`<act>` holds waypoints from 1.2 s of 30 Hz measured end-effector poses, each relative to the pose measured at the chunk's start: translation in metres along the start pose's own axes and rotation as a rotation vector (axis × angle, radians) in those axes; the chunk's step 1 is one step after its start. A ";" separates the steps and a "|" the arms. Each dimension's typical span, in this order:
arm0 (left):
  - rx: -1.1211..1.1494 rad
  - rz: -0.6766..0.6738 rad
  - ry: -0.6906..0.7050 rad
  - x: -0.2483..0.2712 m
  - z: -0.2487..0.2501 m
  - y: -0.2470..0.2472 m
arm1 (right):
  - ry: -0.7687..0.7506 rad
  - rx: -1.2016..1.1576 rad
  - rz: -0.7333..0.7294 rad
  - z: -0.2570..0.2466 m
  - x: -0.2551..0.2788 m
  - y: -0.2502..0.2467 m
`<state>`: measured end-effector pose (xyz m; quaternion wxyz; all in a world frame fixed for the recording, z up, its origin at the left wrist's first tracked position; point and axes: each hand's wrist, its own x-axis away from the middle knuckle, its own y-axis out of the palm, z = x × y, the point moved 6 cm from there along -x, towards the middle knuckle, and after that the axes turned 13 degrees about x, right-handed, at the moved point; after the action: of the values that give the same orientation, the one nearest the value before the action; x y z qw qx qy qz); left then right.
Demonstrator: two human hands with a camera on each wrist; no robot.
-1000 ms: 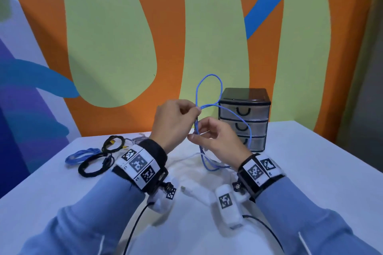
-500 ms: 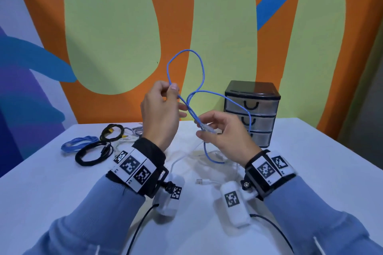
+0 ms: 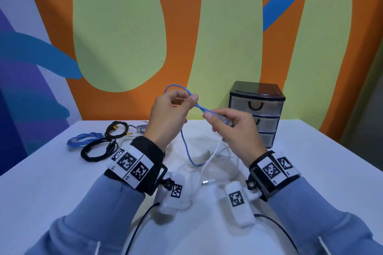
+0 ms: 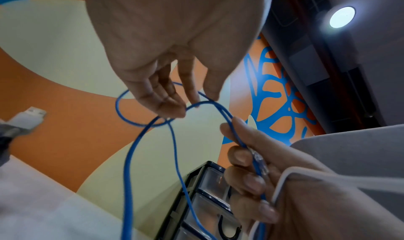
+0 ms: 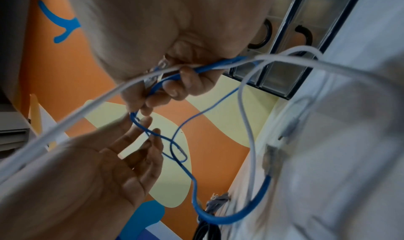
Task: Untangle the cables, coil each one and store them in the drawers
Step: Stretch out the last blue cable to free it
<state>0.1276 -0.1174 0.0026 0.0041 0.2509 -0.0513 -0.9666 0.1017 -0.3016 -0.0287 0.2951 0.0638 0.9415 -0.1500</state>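
Observation:
A thin blue cable (image 3: 187,151) is held up over the table between both hands. My left hand (image 3: 191,100) pinches it between thumb and forefinger, with a small loop (image 3: 176,87) standing above the knuckles. My right hand (image 3: 217,119) grips the cable's clear plug end (image 4: 259,160) in curled fingers. A white cable (image 3: 214,152) also runs through that hand and hangs to the table. In the left wrist view the blue cable (image 4: 129,166) crosses itself under my left fingertips (image 4: 172,109). The black-framed drawer unit (image 3: 257,109) stands behind my right hand, all drawers closed.
Coiled cables lie at the table's back left: a blue coil (image 3: 85,139), a black coil (image 3: 97,150), a black one with yellow plugs (image 3: 116,128), plus white and grey ones. Loose white cable with a USB plug (image 3: 205,182) lies under my hands.
The big blue loop above my left hand has shrunk to a small one. My hands have moved closer together, and my right hand still holds the plug end.

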 end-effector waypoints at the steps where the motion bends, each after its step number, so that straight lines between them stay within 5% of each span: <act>1: -0.027 -0.067 0.009 0.001 0.000 0.004 | 0.018 -0.015 0.023 0.000 0.000 -0.001; 4: -0.067 -0.225 0.045 0.008 0.003 0.014 | 0.058 -0.089 0.062 0.002 -0.001 -0.002; 8: -0.089 -0.217 0.173 0.010 0.010 0.012 | 0.075 -0.151 0.021 0.004 -0.001 0.003; 15: 0.195 0.174 0.167 0.003 0.024 -0.017 | 0.141 -0.136 0.166 0.014 -0.004 -0.007; 19: 0.156 0.350 0.130 -0.008 0.016 -0.048 | 0.152 -0.134 0.273 0.014 -0.005 -0.021; 24: -0.270 0.063 -0.135 -0.011 -0.003 -0.049 | 0.141 -0.219 0.244 0.010 -0.006 -0.026; 28: -0.396 -0.136 -0.207 -0.001 -0.007 -0.032 | 0.114 -0.260 0.237 0.003 -0.008 -0.029; 36: -0.418 -0.101 -0.205 -0.002 -0.009 -0.033 | 0.140 -0.359 0.018 0.002 -0.012 -0.029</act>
<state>0.1341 -0.0853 -0.0076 0.0022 0.1475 0.1625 -0.9756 0.1061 -0.3303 -0.0159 0.2368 0.0289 0.9707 0.0278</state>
